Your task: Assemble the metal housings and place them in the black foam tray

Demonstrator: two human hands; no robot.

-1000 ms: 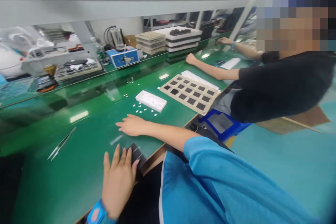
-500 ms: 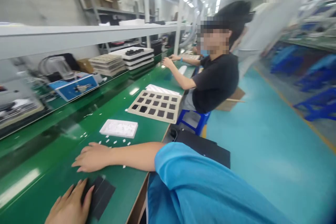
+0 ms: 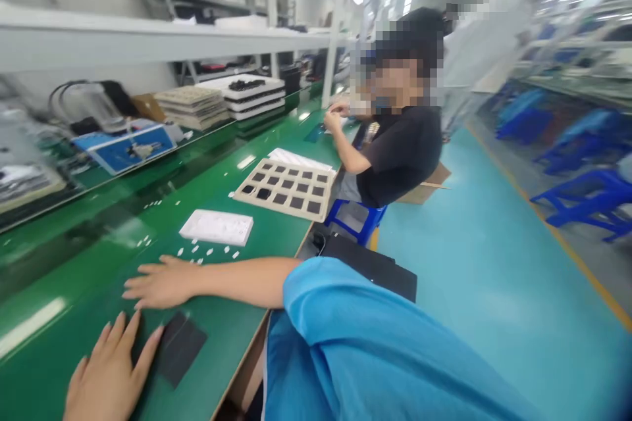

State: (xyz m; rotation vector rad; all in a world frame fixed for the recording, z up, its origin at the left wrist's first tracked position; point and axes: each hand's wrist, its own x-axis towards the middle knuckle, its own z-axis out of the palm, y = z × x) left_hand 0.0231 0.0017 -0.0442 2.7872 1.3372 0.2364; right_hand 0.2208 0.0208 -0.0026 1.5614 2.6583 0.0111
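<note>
My right hand (image 3: 160, 283) lies flat and open on the green bench (image 3: 237, 329), fingers stretched to the left. My left hand (image 3: 109, 375) rests open at the bottom left, its fingertips on the edge of a black flat sheet (image 3: 180, 346). Just beyond my right hand lie several small white chips (image 3: 210, 252) and a white tray (image 3: 216, 227). Neither hand holds anything.
A beige tray with dark square pockets (image 3: 286, 189) lies further along the bench. A co-worker in a black shirt (image 3: 399, 151) sits on a blue stool (image 3: 356, 219) beside it. Stacked trays (image 3: 217, 102) and a blue device (image 3: 129, 147) stand behind. Blue stools (image 3: 587, 200) stand across the aisle.
The view swung right and up, bringing the aisle and co-worker into sight. Both my hands stayed flat on the bench. The co-worker raised both hands toward the face.
</note>
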